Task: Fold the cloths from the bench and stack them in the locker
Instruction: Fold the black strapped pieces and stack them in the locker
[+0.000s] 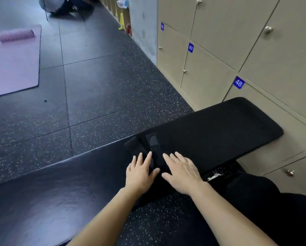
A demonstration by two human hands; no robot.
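**Folding under way, nothing stacked yet**

Both hands are lying flat, fingers straight, side by side and slightly apart: the left hand (141, 172) and the right hand (181, 173) are pressing down on a black cloth (139, 146) and gripping nothing. The cloth is lying on the near part of the tabletop (219, 125), soft and limp, already narrowed into a strip, with a smoother patch (154, 140) showing on top. By my reading, this fold is only partly done. The beige lockers (210, 80) are showing only closed doors with round metal knobs, so stacking seems not yet begun. The tabletop is a black padded slab with rounded corners. The floor (104, 86) is dark speckled rubber, carrying a purple mat (13, 64) and a ridged roller (15, 35).
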